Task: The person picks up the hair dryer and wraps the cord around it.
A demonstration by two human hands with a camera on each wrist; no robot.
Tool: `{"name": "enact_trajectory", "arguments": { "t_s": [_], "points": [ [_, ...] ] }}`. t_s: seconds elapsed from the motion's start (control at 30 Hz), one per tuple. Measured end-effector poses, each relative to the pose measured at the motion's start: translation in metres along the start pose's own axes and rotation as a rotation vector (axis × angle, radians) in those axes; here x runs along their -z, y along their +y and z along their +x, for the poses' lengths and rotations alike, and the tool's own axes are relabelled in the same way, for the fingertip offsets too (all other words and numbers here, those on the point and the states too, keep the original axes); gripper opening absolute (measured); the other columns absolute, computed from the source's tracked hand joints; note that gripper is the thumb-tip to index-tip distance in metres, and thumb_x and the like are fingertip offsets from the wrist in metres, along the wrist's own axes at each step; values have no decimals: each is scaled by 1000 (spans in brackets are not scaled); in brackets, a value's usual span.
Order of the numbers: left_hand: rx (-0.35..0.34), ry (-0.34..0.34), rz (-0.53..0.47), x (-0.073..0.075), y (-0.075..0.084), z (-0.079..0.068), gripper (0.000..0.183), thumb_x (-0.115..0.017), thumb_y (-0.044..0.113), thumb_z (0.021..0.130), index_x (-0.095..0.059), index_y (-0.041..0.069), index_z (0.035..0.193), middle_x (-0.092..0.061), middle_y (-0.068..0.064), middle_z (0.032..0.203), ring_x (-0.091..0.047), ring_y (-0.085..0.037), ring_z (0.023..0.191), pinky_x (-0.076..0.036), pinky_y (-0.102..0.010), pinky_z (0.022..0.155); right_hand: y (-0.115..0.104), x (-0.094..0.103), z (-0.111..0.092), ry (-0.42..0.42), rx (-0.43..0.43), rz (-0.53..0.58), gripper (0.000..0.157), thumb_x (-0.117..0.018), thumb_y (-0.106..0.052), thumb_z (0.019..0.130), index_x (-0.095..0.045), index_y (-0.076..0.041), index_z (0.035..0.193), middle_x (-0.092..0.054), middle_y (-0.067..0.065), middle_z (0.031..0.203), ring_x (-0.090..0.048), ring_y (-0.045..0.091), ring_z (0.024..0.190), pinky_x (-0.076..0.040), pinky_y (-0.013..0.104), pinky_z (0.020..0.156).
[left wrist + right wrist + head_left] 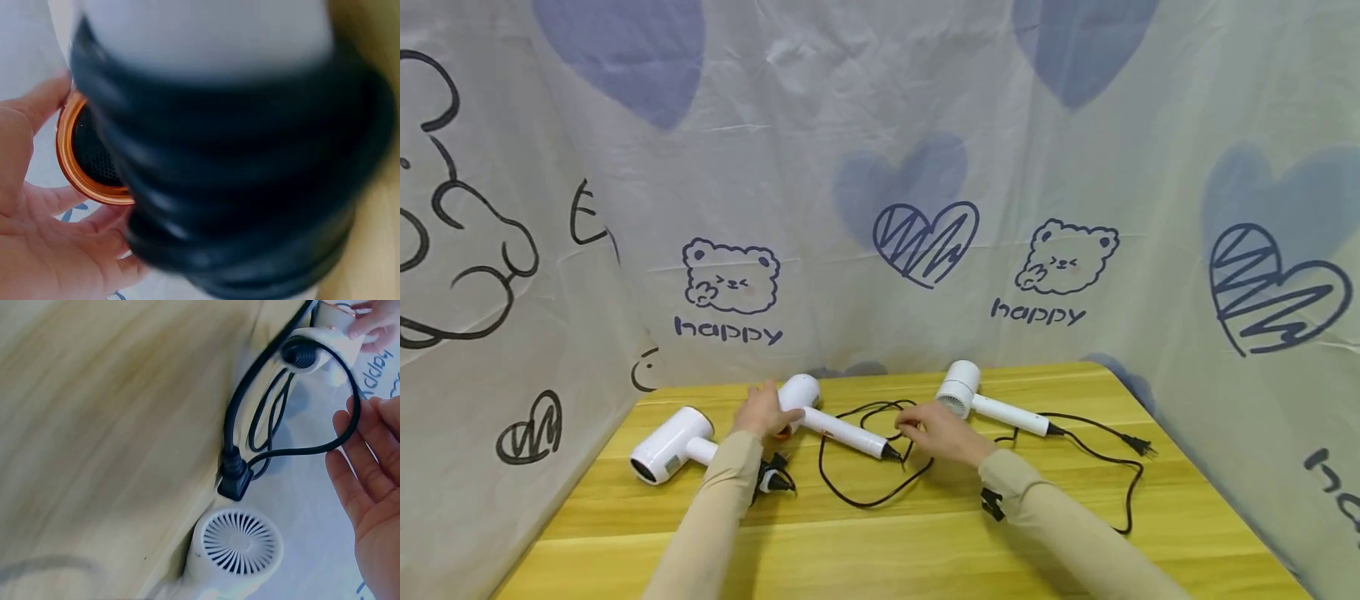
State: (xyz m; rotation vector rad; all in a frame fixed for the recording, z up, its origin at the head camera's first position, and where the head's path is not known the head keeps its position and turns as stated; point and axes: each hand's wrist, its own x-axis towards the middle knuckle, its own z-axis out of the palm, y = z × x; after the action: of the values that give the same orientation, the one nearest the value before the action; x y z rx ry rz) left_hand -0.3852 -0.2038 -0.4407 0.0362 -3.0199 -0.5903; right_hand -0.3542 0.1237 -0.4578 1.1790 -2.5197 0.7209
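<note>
Inspector: Condition of the left fingers?

Me: My left hand (765, 410) grips the barrel of the middle white hair dryer (842, 432), thumb and fingers apart around its orange-rimmed intake (95, 159).

Inspector: And the right?

Me: My right hand (946, 431) pinches a black power cord (294, 451), which arcs up from a black plug (235, 485).

Inspector: Position of the gripped dryer?

Me: Toward the far side of the wood-grain table (880, 550), handle slanting rightward; whether it bears on the surface, I cannot tell.

Inspector: Surroundings?

Me: To its left, the left hair dryer (664, 448), black cord wound on its handle. Beyond my right hand, the right hair dryer (1009, 414), cord trailing rightward. Behind all, a heart-printed cloth (865, 100).
</note>
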Motion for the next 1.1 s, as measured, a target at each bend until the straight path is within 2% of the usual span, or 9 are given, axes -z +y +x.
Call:
{"name": "enact_trajectory", "arguments": {
  "t_s": [0.1,0.2,0.33,0.47,0.6,0.7,0.83,0.97,1.1],
  "points": [
    [14,-38,5,1,6,-3,83,-73,48,83,-40,-6,137,-53,-34,123,-57,-49,109,-47,-61,90,5,4,-2,25,-25,-7,14,-62,-11,95,-74,-9,103,-75,5,95,-69,12,83,-58,25,75],
    [-11,-73,-24,1,9,-6,79,-72,44,85,-41,-7,136,-59,-32,119,-59,-45,106,-49,-59,89,9,6,-5,21,-39,-24,13,-64,-11,94,-74,-9,101,-75,3,93,-69,10,81,-57,25,72],
    [-21,-71,-120,-1,8,-7,64,-74,33,83,-46,-8,122,-61,-30,108,-61,-40,95,-52,-53,84,14,9,-8,-74,-8,-61,15,-66,-15,93,-75,-7,101,-75,5,94,-70,15,82,-57,29,73],
    [-2,-47,-209,-3,4,-8,62,-76,30,80,-45,-7,119,-60,-30,107,-60,-38,91,-52,-51,84,17,11,-14,-199,-6,-133,23,-71,-25,90,-75,-6,102,-73,6,96,-68,19,85,-57,31,76],
    [15,-36,-245,-4,0,-12,64,-75,32,79,-44,-8,118,-59,-28,103,-59,-36,88,-52,-48,80,19,11,-18,-244,20,-169,13,-74,-24,87,-76,-12,89,-69,-1,86,-62,11,78,-54,24,71],
    [33,-30,-293,-3,-6,-15,62,-76,33,76,-46,-8,112,-57,-24,99,-56,-32,84,-51,-43,75,20,10,-20,-213,39,-130,7,-71,-20,89,-74,-14,87,-66,-4,83,-59,6,75,-52,21,68],
    [74,-68,-478,0,-17,-17,61,-76,31,76,-48,-9,112,-56,-23,103,-55,-30,85,-51,-36,71,19,18,-20,-109,-26,2,8,-65,-19,94,-70,-12,94,-68,-2,88,-61,9,78,-53,24,70],
    [111,-177,-719,5,-25,-17,63,-74,28,81,-48,-8,126,-58,-25,111,-63,-27,86,-59,-36,71,16,36,-10,26,-161,216,13,-61,-20,97,-69,-10,100,-69,1,97,-67,17,90,-57,27,79],
    [85,-265,-906,6,-26,-17,71,-72,20,83,-38,-5,141,-58,-28,117,-68,-25,84,-61,-42,78,10,49,-1,97,-191,348,16,-59,-18,98,-67,-6,105,-68,7,105,-67,24,101,-58,30,88]
  ]
}}
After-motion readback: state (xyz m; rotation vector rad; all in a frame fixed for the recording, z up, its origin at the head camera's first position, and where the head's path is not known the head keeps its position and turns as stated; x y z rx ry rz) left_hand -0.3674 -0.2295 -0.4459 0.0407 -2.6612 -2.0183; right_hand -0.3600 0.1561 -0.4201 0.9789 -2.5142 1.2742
